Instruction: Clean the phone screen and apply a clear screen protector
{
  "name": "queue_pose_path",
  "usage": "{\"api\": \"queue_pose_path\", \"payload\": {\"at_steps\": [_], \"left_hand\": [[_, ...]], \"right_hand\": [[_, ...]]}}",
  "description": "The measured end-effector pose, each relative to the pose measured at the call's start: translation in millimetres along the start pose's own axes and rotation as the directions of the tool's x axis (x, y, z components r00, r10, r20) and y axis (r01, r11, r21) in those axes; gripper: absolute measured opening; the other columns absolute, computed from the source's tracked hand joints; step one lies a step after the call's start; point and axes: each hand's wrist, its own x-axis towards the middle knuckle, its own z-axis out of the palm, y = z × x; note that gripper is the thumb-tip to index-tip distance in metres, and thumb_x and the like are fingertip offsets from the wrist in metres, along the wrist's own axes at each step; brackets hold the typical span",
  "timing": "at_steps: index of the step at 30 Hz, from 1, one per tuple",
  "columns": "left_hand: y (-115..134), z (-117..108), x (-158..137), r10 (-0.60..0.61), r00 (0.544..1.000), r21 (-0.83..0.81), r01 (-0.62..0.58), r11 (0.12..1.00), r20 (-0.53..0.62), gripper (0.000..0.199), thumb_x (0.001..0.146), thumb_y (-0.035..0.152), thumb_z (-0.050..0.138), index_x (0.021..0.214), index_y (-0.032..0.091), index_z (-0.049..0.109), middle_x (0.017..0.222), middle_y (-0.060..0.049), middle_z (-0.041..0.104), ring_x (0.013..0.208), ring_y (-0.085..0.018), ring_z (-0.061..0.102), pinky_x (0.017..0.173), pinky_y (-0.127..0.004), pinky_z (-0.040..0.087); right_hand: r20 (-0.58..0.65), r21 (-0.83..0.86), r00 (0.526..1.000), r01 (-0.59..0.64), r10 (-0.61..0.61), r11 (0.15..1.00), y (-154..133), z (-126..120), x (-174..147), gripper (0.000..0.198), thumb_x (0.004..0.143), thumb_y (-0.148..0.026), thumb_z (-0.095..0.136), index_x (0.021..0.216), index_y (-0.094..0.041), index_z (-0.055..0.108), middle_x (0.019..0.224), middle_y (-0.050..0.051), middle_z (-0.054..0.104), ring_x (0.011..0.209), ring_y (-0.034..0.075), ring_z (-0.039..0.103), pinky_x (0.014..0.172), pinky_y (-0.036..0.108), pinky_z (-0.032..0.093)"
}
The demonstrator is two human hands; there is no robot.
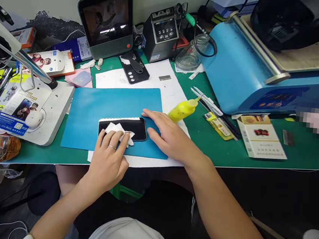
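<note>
A smartphone [139, 129] lies flat, its dark glass facing up, on a blue mat [88, 101]. My left hand [107, 159], with a ring on one finger, presses a crumpled white tissue [118, 129] onto the glass; the fingertips are bent over the tissue. To the right of the phone, my right hand [171, 137] rests on the mat with fingers stretched and thumb apart, holding nothing. Its fingertips are close to the phone's right end. Just behind that hand, a yellow squeeze bottle [183, 109] lies tilted with its nozzle pointing up and right.
Behind the mat are a phone back cover [134, 67], a smart display [107, 20] and a soldering station [160, 35]. A blue machine [232, 66] fills the right rear. Tweezers [208, 101] and a cigarette box [262, 138] lie at right. A white lamp base [59, 125] stands left.
</note>
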Motion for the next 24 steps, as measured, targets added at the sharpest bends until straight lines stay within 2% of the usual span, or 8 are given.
{"api": "queue_pose_path", "payload": {"at_steps": [18, 24], "left_hand": [[-2, 1, 6, 0.015, 0.999, 0.085, -0.012, 0.996, -0.032, 0.053, 0.095, 0.015, 0.044, 0.146, 0.007, 0.054, 0.136, -0.017, 0.062, 0.125, -0.033, 0.054, 0.123, -0.056, 0.029], [-12, -5, -15, -0.009, 1.0, 0.117, 0.01, 0.993, -0.014, 0.056, 0.094, 0.014, 0.044, 0.149, 0.011, 0.052, 0.136, -0.017, 0.062, 0.126, -0.033, 0.056, 0.124, -0.058, 0.027]], "right_hand": [[0.002, 0.0, 1.0, -0.009, 0.009, 1.0, 0, 1, -1, 0.051, 0.103, -0.026, 0.044, 0.153, -0.022, 0.045, 0.147, 0.015, 0.061, 0.141, 0.031, 0.054, 0.118, 0.059, 0.045], [0.019, -0.014, 1.0, -0.014, 0.014, 1.0, -1, 0, -1, 0.05, 0.103, -0.027, 0.043, 0.152, -0.022, 0.046, 0.148, 0.014, 0.061, 0.141, 0.031, 0.054, 0.117, 0.059, 0.045]]}}
